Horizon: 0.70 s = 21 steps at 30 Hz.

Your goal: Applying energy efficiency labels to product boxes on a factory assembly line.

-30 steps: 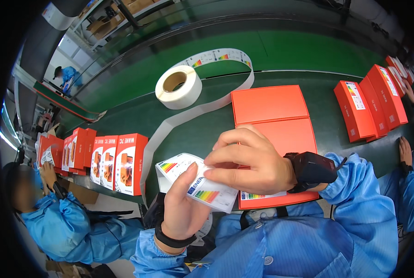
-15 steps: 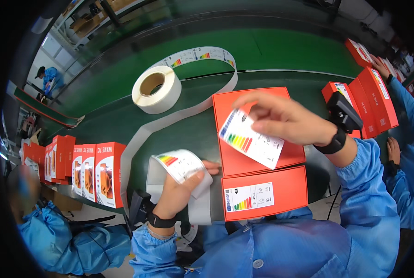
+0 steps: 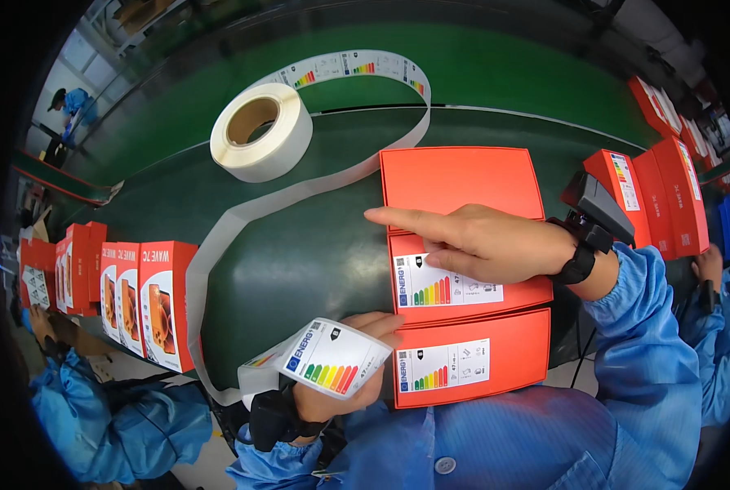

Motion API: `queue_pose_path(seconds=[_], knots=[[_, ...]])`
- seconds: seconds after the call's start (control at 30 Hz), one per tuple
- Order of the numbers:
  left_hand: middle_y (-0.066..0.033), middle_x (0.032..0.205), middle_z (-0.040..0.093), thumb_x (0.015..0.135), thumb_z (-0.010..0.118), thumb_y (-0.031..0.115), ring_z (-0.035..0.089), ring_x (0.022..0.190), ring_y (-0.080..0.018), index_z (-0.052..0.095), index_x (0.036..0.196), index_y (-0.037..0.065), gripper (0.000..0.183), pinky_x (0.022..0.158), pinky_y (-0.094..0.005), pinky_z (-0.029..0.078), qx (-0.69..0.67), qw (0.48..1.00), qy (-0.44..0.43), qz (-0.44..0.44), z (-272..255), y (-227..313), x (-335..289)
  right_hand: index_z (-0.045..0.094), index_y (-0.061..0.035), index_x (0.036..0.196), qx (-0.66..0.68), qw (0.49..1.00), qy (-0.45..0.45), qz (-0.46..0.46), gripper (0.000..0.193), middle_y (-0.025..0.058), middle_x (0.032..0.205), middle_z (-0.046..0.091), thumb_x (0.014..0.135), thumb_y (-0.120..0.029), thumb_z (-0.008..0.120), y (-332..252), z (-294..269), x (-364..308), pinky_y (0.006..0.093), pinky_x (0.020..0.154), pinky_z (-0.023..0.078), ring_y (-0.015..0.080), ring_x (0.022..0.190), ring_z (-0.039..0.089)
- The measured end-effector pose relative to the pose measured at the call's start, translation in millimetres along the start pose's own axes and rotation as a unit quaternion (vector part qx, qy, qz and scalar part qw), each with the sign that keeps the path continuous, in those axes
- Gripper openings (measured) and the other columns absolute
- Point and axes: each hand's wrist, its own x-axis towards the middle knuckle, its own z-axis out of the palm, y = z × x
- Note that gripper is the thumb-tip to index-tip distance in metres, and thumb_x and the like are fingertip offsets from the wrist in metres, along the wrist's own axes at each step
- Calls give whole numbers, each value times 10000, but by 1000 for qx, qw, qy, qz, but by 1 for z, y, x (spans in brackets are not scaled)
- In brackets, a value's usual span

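Three red boxes stand in a row before me. On the middle box (image 3: 520,302) lies a white energy label (image 3: 430,292) with coloured bars. My right hand (image 3: 504,241) is over it, index finger stretched left and thumb at the label's upper edge; it is open and grips nothing. The nearest box (image 3: 516,351) carries a like label (image 3: 455,367); the far box (image 3: 463,180) shows a plain red top. My left hand (image 3: 357,396) holds a label strip (image 3: 328,359), whose end curls over it and hides part of the fingers. Its fingertips reach the boxes' left edge.
A label roll (image 3: 283,151) stands on the dark green table, its strip (image 3: 300,196) looping back toward me. Red boxes with pictures (image 3: 169,294) line the left side; more red boxes (image 3: 651,196) stand at the right. Co-workers in blue sleeves (image 3: 128,425) are on both sides.
The label held in my right hand now lies on the middle box, and that hand has let go. My left hand has moved nearer to me, the strip end turning with it.
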Motion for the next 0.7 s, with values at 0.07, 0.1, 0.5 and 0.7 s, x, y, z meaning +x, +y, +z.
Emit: queue_pose_path(seconds=[0.07,0.1,0.5,0.7], knots=[[-133,1060,617,683,441,-86,599,964,-297,607,878,3,271,810,-354,490,10,1000,5,-2,0,2,-2,198,-179,1415,4,1000,-2,-8,603,162,838,599,877,-72,446,-3,-1,1,381,606,455,284,645,584],[-133,1061,619,684,443,-83,601,968,-297,608,875,3,266,812,-351,492,20,1000,6,2,1,1,-2,198,-179,1415,5,1000,-3,-6,603,162,838,599,877,-72,446,-3,-1,2,381,606,455,284,645,584],[-145,1046,624,686,442,-97,604,976,-288,605,864,-14,256,824,-347,494,20,1000,14,4,2,-2,-3,181,-167,1422,2,1000,1,-15,629,161,742,570,870,-57,462,0,-2,4,369,579,439,266,607,567],[-152,1043,625,675,444,-104,608,974,-290,607,860,-19,261,822,-347,495,7,1000,18,1,2,-1,-2,171,-168,1424,-6,1000,-2,-12,635,154,677,552,869,-57,458,0,-1,5,367,567,435,259,571,558]])
